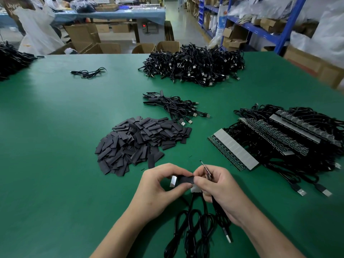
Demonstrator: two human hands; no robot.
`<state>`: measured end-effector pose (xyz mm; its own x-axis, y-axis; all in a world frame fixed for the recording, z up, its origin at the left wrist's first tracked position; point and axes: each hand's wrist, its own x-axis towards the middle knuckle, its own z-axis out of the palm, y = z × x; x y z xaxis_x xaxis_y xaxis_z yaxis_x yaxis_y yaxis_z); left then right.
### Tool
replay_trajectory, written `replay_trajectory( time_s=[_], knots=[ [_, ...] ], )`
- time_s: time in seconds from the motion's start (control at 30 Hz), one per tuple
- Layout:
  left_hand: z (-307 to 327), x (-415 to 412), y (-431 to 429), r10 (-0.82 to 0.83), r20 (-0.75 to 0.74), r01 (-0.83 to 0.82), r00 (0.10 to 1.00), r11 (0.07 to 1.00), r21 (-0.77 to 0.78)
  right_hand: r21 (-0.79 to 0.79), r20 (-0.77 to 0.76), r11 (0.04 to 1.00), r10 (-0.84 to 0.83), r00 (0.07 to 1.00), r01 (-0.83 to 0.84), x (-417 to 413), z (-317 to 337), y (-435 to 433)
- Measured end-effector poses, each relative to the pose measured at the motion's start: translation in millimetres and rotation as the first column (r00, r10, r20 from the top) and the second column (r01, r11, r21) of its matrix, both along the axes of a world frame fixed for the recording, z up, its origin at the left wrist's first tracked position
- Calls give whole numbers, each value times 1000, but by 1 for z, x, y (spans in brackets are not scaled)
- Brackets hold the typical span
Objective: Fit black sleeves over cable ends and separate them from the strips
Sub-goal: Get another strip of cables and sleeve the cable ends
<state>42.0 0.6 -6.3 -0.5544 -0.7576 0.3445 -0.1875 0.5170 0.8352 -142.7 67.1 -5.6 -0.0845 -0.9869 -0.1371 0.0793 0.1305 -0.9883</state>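
Black sleeve: held level between both hands, above the middle of the table's near edge.
Left hand: thumb and forefinger pinch the sleeve's left half; the other fingers are curled beneath.
Right hand: thumb presses the sleeve's right end; fingers are curled round a strip piece and its cables.
Cables: hang from the hands in loops onto the table at the near edge; one USB plug lies beside the right wrist.
Sleeve pile: loose flat sleeves, mid-table, just beyond the left hand.
Strips: several with cables attached, stacked by the right edge.
Sleeved bundle: small, beyond the pile.
Cable heap: large, near the far edge.
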Motion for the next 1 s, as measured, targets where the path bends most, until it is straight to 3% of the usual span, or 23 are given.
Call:
replay_trajectory(
  time_s=[0.3,0.5,1.0],
  knots=[
    [7,4,1,-3,97,14,995,993,-115,4,-129,999,47,991,-47,-1,0,1],
    [7,5,0,-41,72,47,997,995,-91,29,-94,999,49,994,-46,-3,-2,0],
    [5,6,-2,-31,90,40,995,995,-92,35,-170,998,51,984,-46,-2,-1,1]
  ],
)
